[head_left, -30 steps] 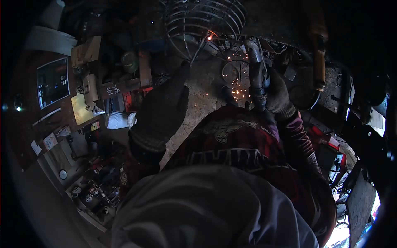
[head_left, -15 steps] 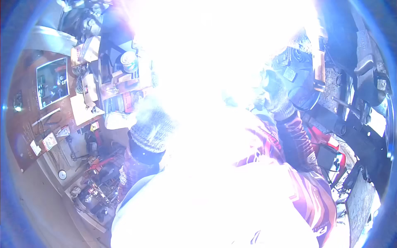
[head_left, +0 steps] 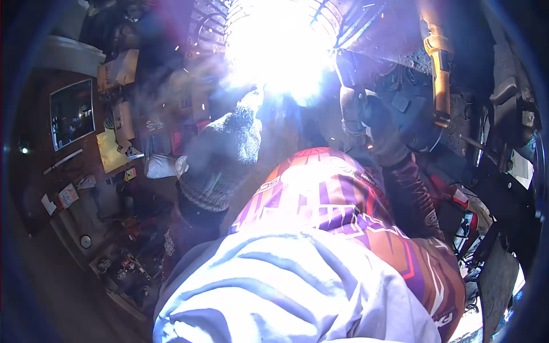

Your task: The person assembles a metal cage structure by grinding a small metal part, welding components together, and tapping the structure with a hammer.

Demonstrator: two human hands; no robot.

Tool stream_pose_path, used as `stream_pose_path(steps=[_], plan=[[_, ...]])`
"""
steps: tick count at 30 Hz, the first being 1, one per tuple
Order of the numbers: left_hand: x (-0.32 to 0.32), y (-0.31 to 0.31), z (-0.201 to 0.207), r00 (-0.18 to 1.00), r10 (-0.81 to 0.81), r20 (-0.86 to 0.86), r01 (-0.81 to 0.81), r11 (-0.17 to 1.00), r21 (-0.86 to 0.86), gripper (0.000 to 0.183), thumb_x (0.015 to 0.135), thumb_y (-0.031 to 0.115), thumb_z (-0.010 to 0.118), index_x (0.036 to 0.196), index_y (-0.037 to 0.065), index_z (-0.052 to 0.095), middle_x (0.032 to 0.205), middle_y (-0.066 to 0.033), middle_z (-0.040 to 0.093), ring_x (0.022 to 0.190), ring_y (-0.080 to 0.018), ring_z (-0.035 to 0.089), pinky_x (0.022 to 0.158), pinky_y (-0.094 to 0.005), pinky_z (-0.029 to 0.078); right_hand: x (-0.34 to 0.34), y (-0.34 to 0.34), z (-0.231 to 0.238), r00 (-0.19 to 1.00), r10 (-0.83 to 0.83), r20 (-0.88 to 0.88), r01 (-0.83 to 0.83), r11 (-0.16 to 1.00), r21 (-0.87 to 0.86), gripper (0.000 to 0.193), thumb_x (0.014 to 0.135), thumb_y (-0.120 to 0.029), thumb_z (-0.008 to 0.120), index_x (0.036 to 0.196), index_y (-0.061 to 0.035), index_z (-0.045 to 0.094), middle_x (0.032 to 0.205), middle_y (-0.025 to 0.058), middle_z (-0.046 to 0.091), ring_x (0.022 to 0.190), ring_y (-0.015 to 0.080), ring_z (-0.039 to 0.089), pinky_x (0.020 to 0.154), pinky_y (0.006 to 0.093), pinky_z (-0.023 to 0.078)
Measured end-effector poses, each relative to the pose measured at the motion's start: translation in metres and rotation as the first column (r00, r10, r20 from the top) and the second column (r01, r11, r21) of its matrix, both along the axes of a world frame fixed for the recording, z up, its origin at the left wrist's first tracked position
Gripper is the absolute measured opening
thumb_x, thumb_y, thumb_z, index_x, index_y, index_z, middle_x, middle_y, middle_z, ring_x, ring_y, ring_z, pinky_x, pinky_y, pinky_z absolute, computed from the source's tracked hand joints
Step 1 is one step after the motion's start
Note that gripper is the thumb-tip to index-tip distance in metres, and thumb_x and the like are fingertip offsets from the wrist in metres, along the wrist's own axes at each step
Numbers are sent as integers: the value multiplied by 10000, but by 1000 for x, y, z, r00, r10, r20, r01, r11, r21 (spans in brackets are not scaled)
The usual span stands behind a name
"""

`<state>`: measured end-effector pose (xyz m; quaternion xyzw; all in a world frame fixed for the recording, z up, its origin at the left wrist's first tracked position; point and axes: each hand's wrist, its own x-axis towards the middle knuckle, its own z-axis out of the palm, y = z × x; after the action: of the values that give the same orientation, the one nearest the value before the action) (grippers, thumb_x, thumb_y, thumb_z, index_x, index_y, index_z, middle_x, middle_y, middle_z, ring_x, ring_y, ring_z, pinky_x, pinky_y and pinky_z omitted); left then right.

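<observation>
A blinding white glare with flying sparks fills the top middle and hides most of the work there. Curved metal bars (head_left: 207, 26) show at its left edge. My left hand (head_left: 226, 140), in a grey knitted glove, reaches up to the glare's lower left side; bright light washes out its fingertips, so what they touch is unclear. To the right, my right hand (head_left: 382, 128), in a dark glove, is closed around a welding torch (head_left: 350, 100). The torch's upper end points up into the light.
A yellow power tool (head_left: 439, 74) lies at the upper right. On the left are a brown board (head_left: 43, 137) with a dark screen (head_left: 72, 113), cardboard boxes (head_left: 118, 71) and a white bag (head_left: 163, 166). Tools and scrap (head_left: 128, 268) clutter the lower left.
The glare has shrunk from most of the middle to the top middle, so the metal bars, torch and my clothes now show. Both hands stay in nearly the same place.
</observation>
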<state>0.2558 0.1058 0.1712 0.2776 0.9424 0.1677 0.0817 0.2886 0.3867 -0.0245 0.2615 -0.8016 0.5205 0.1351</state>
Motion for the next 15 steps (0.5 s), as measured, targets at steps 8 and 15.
stream_pose_path(steps=[8, 15], plan=[[-4, -7, -5, 996, 54, 75, -49, 996, -74, 558, 934, 77, 627, 1473, 73, 482, 1094, -202, 688, 872, -355, 691, 739, -430, 552, 15, -14, -3, 901, -13, 435, 199, 901, -386, 573, 859, -184, 749, 1338, 11, 503, 1138, 108, 634, 996, 192, 641, 849, 333, 527], [-1, 2, 1, 986, 140, 94, -128, 984, -123, 521, 936, 103, 633, 1443, 114, 509, 1048, -224, 688, 870, -369, 697, 729, -456, 567, 5, -15, 22, 826, -30, 563, 171, 965, -200, 675, 792, -226, 825, 1333, 3, 492, 1141, 107, 656, 1004, 211, 660, 891, 351, 525]])
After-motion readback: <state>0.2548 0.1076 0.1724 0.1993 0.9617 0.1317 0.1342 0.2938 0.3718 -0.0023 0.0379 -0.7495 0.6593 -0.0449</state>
